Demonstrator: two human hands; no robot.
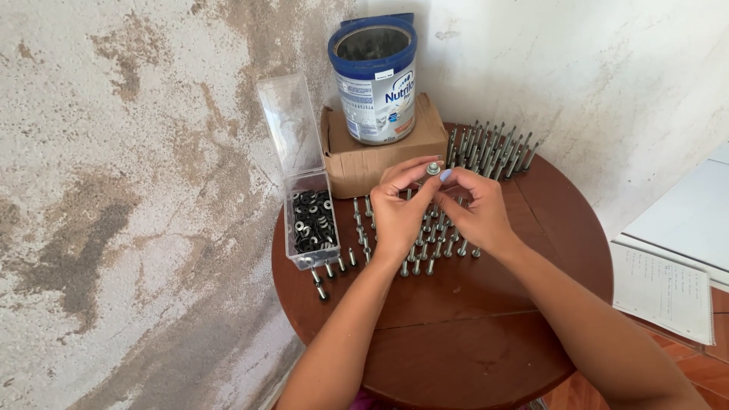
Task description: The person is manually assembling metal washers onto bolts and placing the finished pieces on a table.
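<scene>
Silver bolt [433,168] with washer, upright, pinched by fingers of left hand [396,211] and right hand [477,212].

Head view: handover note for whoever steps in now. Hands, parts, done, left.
Left hand and right hand: together pinch one bolt, a washer at its head, above the round table.
Parts: clear box of washers, lid open, at the table's left edge; tin on a cardboard box at the back.
Done: short bolts stand head-down in rows under the hands.
Left: a cluster of longer bolts at the back right; whether they carry washers is unclear.
</scene>
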